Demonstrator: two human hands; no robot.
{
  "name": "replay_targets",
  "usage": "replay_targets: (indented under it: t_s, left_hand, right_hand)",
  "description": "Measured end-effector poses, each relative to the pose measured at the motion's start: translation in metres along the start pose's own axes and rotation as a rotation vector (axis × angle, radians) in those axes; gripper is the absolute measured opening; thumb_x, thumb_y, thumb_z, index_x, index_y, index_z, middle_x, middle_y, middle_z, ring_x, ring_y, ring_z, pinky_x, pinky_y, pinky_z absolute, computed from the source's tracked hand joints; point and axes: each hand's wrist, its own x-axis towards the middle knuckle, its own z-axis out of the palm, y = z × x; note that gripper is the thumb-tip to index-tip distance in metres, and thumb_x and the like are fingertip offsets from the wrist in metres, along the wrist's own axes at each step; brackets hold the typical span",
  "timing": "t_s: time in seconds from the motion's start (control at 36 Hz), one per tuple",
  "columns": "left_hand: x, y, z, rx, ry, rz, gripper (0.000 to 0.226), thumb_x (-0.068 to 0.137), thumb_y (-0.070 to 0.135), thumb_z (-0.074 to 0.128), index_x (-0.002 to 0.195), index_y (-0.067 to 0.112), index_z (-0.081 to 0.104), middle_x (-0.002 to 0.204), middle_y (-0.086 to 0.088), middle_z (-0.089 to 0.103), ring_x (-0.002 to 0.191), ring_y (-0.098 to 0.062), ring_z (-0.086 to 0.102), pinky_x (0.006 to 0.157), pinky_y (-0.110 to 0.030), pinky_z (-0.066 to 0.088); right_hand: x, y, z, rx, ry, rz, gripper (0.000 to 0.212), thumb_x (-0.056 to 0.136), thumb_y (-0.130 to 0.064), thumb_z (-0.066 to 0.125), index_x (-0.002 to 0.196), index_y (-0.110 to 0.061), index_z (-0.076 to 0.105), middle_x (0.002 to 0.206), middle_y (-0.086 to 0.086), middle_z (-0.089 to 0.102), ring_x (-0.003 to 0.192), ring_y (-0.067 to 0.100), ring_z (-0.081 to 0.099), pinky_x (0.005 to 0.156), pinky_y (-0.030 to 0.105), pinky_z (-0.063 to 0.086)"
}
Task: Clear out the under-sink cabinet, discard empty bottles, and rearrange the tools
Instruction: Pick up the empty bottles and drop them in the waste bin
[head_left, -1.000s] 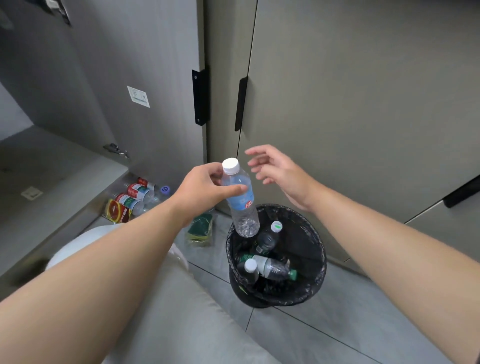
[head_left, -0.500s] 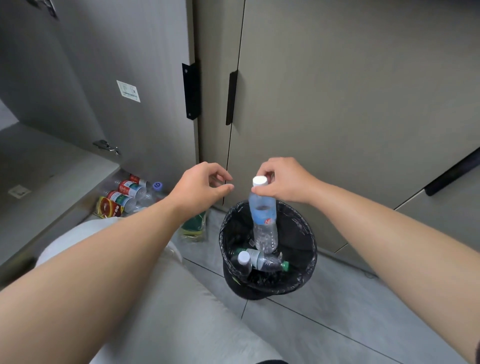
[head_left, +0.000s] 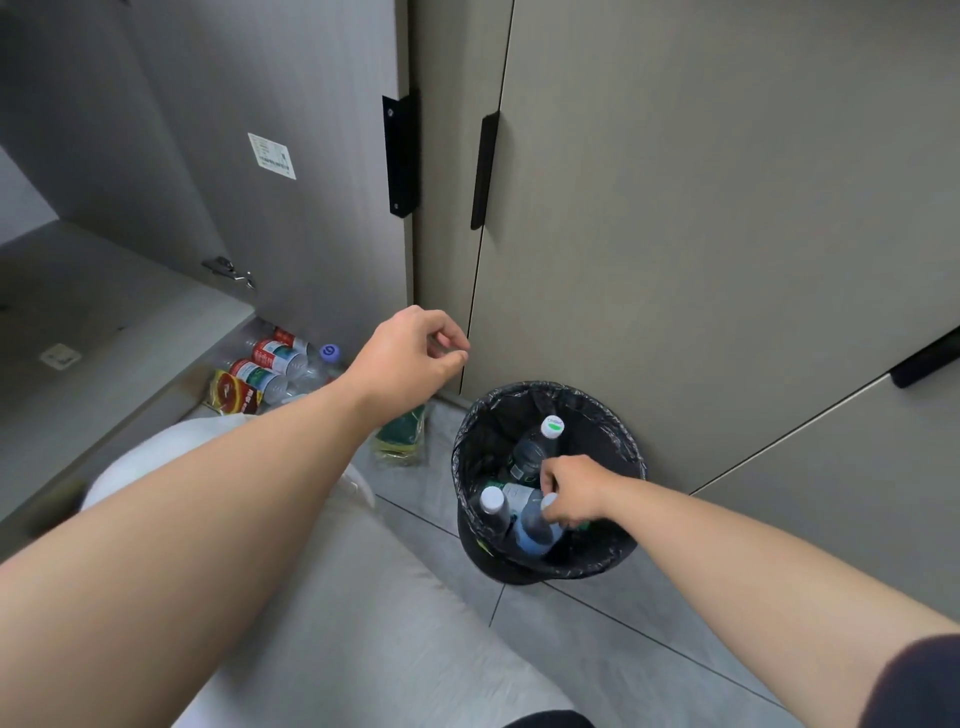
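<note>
A black bin lined with a black bag stands on the floor against the closed cabinet doors. My right hand reaches down inside it, fingers closed around the cap end of a clear blue-labelled bottle. Two other bottles lie in the bin, one with a white-green cap and one with a white cap. My left hand hovers above the floor to the left of the bin, fingers loosely curled and holding nothing.
More bottles with red-green labels and an orange packet lie on the floor beside the open cabinet door. A green-yellow sponge pack lies left of the bin. My grey-clad knee fills the lower middle.
The bottle passed from my left hand to my right hand, which then lowered it down into the bin. My left hand stayed up, empty.
</note>
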Motion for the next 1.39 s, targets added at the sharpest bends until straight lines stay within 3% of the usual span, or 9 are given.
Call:
replay_targets:
  t_s: [0.19, 0.39, 0.5, 0.61, 0.86, 1.08, 1.19, 1.31, 1.39]
  left_hand:
    - [0.002, -0.004, 0.003, 0.029, -0.061, -0.033, 0.01, 0.089, 0.022, 0.067, 0.087, 0.03, 0.072, 0.095, 0.004, 0.061, 0.078, -0.006, 0.061, 0.072, -0.016, 0.042]
    - [0.005, -0.009, -0.001, 0.05, -0.089, -0.095, 0.009, 0.09, 0.02, 0.066, 0.088, 0.024, 0.073, 0.094, 0.005, 0.062, 0.085, -0.011, 0.064, 0.079, -0.027, 0.053]
    - [0.009, -0.018, -0.019, 0.085, -0.148, -0.191, 0.007, 0.091, 0.026, 0.065, 0.087, 0.028, 0.071, 0.089, 0.009, 0.068, 0.086, -0.011, 0.064, 0.069, -0.023, 0.048]
    - [0.017, -0.032, -0.066, 0.149, -0.191, -0.264, 0.008, 0.09, 0.036, 0.069, 0.09, 0.029, 0.072, 0.092, 0.01, 0.07, 0.087, -0.012, 0.064, 0.078, -0.027, 0.049]
    - [-0.02, -0.139, -0.162, 0.18, 0.091, -0.588, 0.013, 0.093, 0.024, 0.063, 0.094, 0.018, 0.074, 0.093, -0.003, 0.074, 0.09, -0.023, 0.066, 0.076, -0.027, 0.046]
    - [-0.073, -0.264, -0.15, -0.19, 0.173, -0.887, 0.017, 0.098, 0.015, 0.057, 0.102, 0.004, 0.069, 0.102, -0.018, 0.072, 0.08, -0.02, 0.065, 0.064, -0.027, 0.047]
    - [-0.084, -0.312, -0.127, -0.394, 0.183, -0.996, 0.013, 0.099, 0.016, 0.058, 0.101, 0.011, 0.07, 0.103, -0.01, 0.072, 0.092, -0.021, 0.069, 0.075, -0.035, 0.056]
    - [-0.087, -0.349, -0.105, -0.584, 0.256, -1.097, 0.016, 0.098, 0.018, 0.06, 0.1, 0.009, 0.073, 0.101, -0.01, 0.074, 0.082, -0.018, 0.068, 0.066, -0.027, 0.052]
    - [-0.083, -0.369, -0.093, -0.693, 0.281, -1.15, 0.016, 0.098, 0.015, 0.061, 0.101, 0.005, 0.073, 0.096, -0.011, 0.072, 0.071, -0.015, 0.065, 0.065, -0.028, 0.05]
  right_hand:
    - [0.014, 0.011, 0.018, -0.064, -0.092, 0.02, 0.02, 0.074, -0.023, 0.077, 0.089, -0.02, 0.063, 0.091, 0.005, 0.07, 0.057, 0.014, 0.065, 0.051, 0.022, 0.052]
    - [0.017, -0.02, -0.014, -0.259, -0.099, -0.034, 0.025, 0.082, -0.034, 0.071, 0.102, -0.019, 0.068, 0.104, 0.005, 0.071, 0.092, 0.022, 0.067, 0.086, 0.037, 0.058]
    - [0.011, -0.072, -0.05, -0.26, -0.076, -0.141, 0.016, 0.087, -0.033, 0.064, 0.091, -0.018, 0.069, 0.084, 0.008, 0.077, 0.067, 0.019, 0.068, 0.08, 0.035, 0.06]
    - [0.007, -0.134, -0.075, -0.186, 0.093, -0.366, 0.01, 0.088, -0.032, 0.065, 0.093, -0.023, 0.068, 0.079, -0.01, 0.068, 0.077, 0.014, 0.066, 0.075, 0.024, 0.051]
    - [0.048, -0.268, -0.074, 0.006, 0.191, -0.662, 0.009, 0.089, -0.023, 0.065, 0.094, -0.028, 0.071, 0.095, -0.009, 0.067, 0.078, 0.004, 0.06, 0.074, 0.022, 0.048]
    - [0.155, -0.361, -0.027, -0.1, -0.027, -0.546, 0.005, 0.088, -0.02, 0.064, 0.088, -0.023, 0.068, 0.092, -0.003, 0.071, 0.084, 0.014, 0.065, 0.076, 0.025, 0.05]
    - [0.223, -0.388, 0.013, -0.163, -0.09, -0.442, 0.011, 0.087, -0.019, 0.067, 0.095, -0.012, 0.067, 0.084, 0.003, 0.064, 0.068, 0.012, 0.061, 0.056, 0.015, 0.049]
    - [0.283, -0.405, 0.05, -0.233, -0.104, -0.283, 0.042, 0.086, -0.019, 0.066, 0.123, -0.002, 0.056, 0.109, 0.018, 0.067, 0.095, 0.033, 0.07, 0.09, 0.046, 0.057]
    - [0.316, -0.415, 0.074, -0.351, -0.06, -0.207, 0.061, 0.088, -0.027, 0.066, 0.138, 0.001, 0.045, 0.133, 0.023, 0.055, 0.12, 0.035, 0.058, 0.098, 0.039, 0.051]
